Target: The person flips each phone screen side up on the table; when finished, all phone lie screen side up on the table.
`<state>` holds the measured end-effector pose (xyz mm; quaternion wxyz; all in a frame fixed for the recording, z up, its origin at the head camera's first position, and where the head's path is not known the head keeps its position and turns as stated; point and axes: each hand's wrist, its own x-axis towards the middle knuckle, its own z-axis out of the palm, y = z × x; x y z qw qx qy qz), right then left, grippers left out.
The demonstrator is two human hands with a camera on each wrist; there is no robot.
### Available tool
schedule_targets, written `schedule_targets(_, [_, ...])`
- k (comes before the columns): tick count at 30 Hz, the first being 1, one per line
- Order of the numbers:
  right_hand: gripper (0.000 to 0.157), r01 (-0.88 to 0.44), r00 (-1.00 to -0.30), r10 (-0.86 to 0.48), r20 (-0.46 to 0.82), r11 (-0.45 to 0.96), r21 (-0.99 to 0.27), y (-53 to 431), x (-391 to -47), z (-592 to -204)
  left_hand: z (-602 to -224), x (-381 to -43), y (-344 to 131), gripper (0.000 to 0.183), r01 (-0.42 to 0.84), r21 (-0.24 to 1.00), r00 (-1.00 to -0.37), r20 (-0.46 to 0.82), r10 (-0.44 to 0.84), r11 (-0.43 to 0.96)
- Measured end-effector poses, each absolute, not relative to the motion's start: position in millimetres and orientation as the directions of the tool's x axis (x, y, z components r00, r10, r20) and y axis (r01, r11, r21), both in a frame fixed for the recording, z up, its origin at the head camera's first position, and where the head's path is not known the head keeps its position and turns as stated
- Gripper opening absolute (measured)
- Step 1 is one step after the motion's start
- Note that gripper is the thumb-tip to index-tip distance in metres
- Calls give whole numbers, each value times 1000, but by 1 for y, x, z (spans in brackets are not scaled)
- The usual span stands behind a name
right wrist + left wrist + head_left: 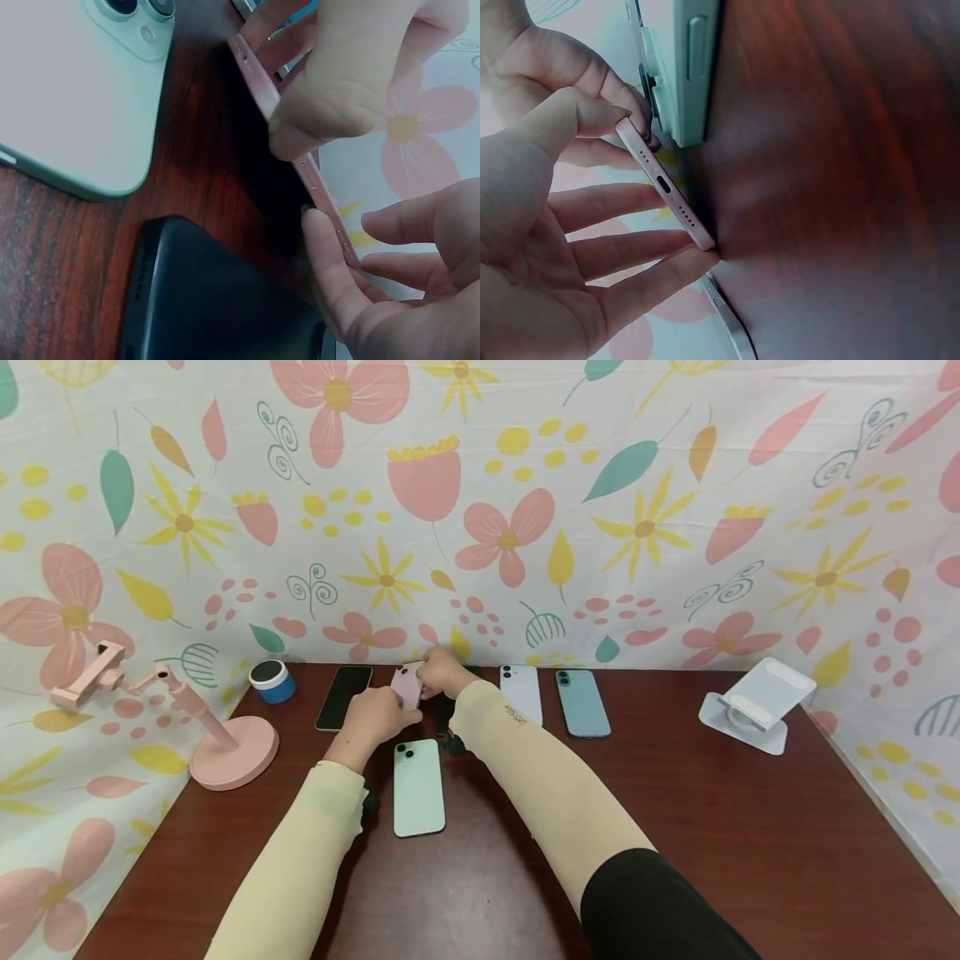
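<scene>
A pink phone [407, 683] is tilted up off the table near its back edge, between both hands. My left hand [372, 714] grips it, thumb and fingers on opposite long edges near the charging-port end [662, 182]. My right hand [444, 674] pinches it closer to the camera end, with fingertips [321, 225] along its edge. A mint green phone [418, 789] lies back up just in front of the hands. Beneath the right forearm lies a black phone [225, 292], mostly hidden in the head view.
Left of the hands lies another dark phone [344, 697], then a blue jar [272, 682] and a pink phone stand [228, 747]. A white phone [521, 692] and a blue phone [582, 703] lie to the right. A white folding stand [757, 706] stands at far right.
</scene>
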<state>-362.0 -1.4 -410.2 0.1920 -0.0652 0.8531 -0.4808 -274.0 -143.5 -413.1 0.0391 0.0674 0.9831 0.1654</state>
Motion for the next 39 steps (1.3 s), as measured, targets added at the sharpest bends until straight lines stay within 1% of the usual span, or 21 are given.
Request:
schedule_targets(5, [55, 90, -920, -304, -249, 455, -886, 1, -362, -412, -414, -274, -145, 49, 141, 332, -987, -26, 158, 933])
schedule_targets(9, [59, 120, -916, -309, -256, 398, -909, 3, -363, -414, -416, -273, -146, 36, 159, 320, -985, -11, 172, 934])
schedule_targets(10, [59, 128, -915, -310, -259, 385, -914, 3, -363, -415, -416, -273, -146, 35, 163, 316, -984, -11, 175, 935])
schedule_targets(14, [59, 164, -913, -308, -268, 326, -931, 5, -366, -418, -415, -273, -149, 47, 160, 322, -984, -22, 176, 933])
schedule_targets(18, [58, 166, -915, -309, -258, 294, -941, 6, -364, -417, -412, -272, -151, 50, 143, 351, -984, -53, 172, 925])
schedule_targets(23, [59, 158, -922, -303, -240, 273, -949, 7, -361, -411, -409, -271, -152, 51, 134, 406, -983, -60, 173, 904])
schedule_targets(32, [60, 184, -919, -304, -249, 226, -957, 8, -360, -409, -408, -270, -162, 53, 89, 528, -979, -112, 173, 844])
schedule_targets(39, [61, 188, -915, -324, -242, 189, -964, 6, -361, -410, -403, -268, -166, 55, 96, 593, -972, -117, 204, 800])
